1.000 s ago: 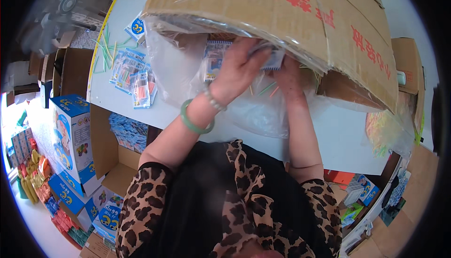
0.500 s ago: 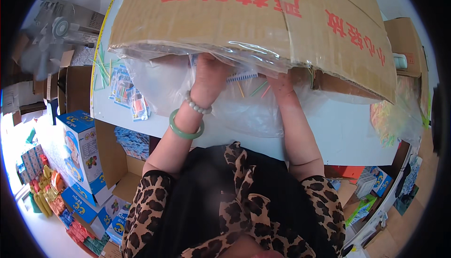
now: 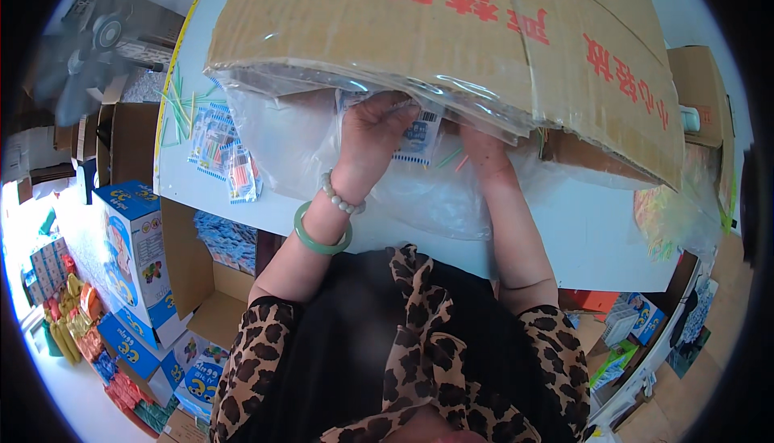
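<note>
A large cardboard box [image 3: 451,48] with red printing lies on its side, its mouth toward me and lined with clear plastic. My left hand [image 3: 379,124], with a beaded bracelet and a green bangle above it, is at the mouth. Its thumb and fingers pinch a small clear packet [image 3: 419,137] with blue-and-white print. Just to the right, my right hand [image 3: 485,153] reaches under the box edge, its fingers hidden. Thin coloured sticks [image 3: 455,159] show between the hands. Beneath both wrists spreads the loose clear plastic liner [image 3: 435,205].
Several filled packets [image 3: 216,141] and loose green sticks [image 3: 179,116] lie on the white table [image 3: 282,221] at the left. A plastic bag of coloured sticks [image 3: 669,209] sits at its right edge. Blue-and-white cartons [image 3: 133,249] and an open box [image 3: 218,290] stand at the lower left.
My left hand has drawn back a little from inside the box, and the printed packet now shows more fully beside it. The right hand stays under the box edge.
</note>
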Tool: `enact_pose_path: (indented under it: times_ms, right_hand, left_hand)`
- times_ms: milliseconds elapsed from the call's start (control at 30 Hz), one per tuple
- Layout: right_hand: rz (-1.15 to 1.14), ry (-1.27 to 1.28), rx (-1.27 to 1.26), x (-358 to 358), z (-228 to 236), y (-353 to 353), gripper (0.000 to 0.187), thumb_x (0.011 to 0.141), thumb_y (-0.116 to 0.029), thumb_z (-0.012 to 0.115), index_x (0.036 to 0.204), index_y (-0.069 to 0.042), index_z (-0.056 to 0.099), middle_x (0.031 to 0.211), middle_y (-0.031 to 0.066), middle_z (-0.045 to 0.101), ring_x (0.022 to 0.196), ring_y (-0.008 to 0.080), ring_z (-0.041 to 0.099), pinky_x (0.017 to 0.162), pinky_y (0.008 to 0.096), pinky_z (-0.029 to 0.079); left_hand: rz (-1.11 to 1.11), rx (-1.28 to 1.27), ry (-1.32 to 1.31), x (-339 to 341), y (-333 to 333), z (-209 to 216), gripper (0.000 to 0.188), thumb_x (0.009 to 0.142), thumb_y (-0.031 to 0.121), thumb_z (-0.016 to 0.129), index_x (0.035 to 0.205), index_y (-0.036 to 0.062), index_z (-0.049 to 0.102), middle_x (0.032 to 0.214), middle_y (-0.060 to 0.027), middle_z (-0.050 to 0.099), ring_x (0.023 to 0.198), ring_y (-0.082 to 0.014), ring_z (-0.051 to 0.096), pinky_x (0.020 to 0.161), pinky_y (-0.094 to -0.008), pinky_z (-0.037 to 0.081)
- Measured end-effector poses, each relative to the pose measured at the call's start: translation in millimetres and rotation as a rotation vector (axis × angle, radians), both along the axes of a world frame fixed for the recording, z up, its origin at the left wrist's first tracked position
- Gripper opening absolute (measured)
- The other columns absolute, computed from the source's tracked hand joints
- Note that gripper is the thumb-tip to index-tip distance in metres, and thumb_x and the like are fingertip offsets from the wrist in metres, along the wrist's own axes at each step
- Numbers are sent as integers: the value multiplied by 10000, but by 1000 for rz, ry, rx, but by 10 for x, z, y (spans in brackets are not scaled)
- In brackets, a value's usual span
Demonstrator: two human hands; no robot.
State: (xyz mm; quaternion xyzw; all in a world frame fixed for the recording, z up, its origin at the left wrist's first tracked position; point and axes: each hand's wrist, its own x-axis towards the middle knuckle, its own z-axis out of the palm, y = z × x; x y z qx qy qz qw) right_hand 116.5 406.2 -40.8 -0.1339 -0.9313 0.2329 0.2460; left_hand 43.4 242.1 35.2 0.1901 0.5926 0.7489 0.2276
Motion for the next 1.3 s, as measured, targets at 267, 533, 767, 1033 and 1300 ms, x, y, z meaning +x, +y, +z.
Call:
enact_pose_path:
  times_ms: [267, 533, 767, 1033, 1300]
  right_hand:
    - [18, -135, 266, 9, -184, 83, 189, 831, -172, 525, 977, -110, 628, 866, 99, 637, 776, 262, 613, 691, 396, 485]
    - [-73, -380, -142, -226, 590, 92, 369, 833, -316, 511, 1136, -109, 553, 1146, 109, 555, 1060, 293, 512, 888, 434, 406]
    - [-40, -90, 111, -443, 504, -48, 465, 814, -390, 532, 1189, -115, 514, 1186, 117, 531, 1102, 298, 483, 937, 409, 368]
    - [-7, -100, 88, -616, 415, -179, 384, 808, -294, 538, 1130, -86, 536, 1135, 150, 554, 1056, 329, 504, 907, 420, 383]
    - [101, 0, -17, -690, 163, 76, 404, 790, -292, 579, 1134, -83, 540, 1135, 133, 561, 1069, 313, 498, 920, 391, 377]
  left_hand:
    - [-23, -64, -119, -12, -37, 66, 262, 850, 23, 493, 1107, -10, 535, 936, -36, 613, 818, -74, 545, 728, -230, 460]
    - [-249, -285, -84, 46, -169, -121, 287, 843, 30, 469, 1122, -27, 510, 934, -94, 623, 804, -145, 579, 734, -269, 461]
    - [-321, -495, 93, 105, -183, -132, 263, 823, 103, 518, 1039, -46, 531, 859, -225, 592, 760, -318, 588, 690, -328, 454]
    - [-244, -342, 56, 69, -296, -250, 237, 822, 113, 522, 997, -45, 545, 818, -201, 597, 710, -306, 572, 651, -342, 440]
    - [-313, -434, 102, 39, -320, -92, 230, 817, 113, 516, 981, -45, 548, 819, -206, 595, 721, -335, 563, 666, -351, 439]
